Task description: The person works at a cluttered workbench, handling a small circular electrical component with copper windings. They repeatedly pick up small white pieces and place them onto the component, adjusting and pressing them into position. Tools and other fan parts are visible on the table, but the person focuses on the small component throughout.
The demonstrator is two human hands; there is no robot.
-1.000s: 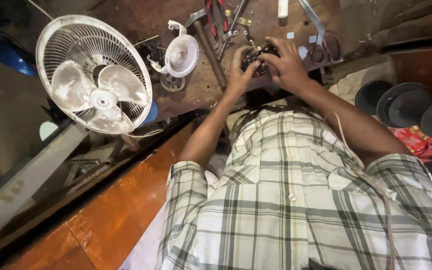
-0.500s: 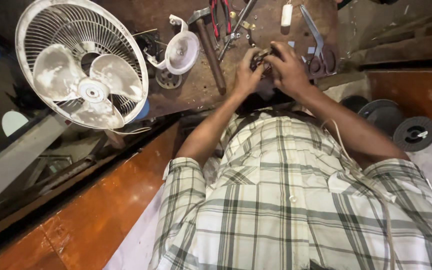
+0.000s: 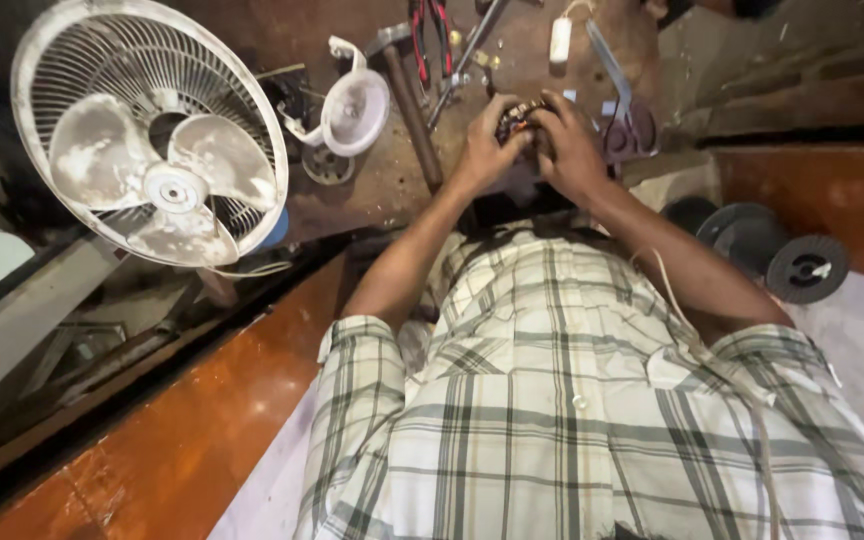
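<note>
I have both hands closed around one small motor core [image 3: 522,112], a dark lump with coppery windings showing at the top. My left hand [image 3: 484,150] grips it from the left and my right hand [image 3: 570,150] covers it from the right, fingers curled over, so the core sits squeezed between them above the brown surface [image 3: 372,190]. How much of it lies under my right palm I cannot tell.

To the left stands one white fan [image 3: 147,135] with three blades behind its wire guard. Just beside it lies one white plastic housing [image 3: 352,105], round and cup-like. One hammer [image 3: 407,95] lies near my left hand, its handle pointing toward my wrist. One pair of red-handled pliers [image 3: 430,35] lies beyond my hands, well apart from the core. To the right, two dark spools [image 3: 804,268] sit side by side near my right forearm.
</note>
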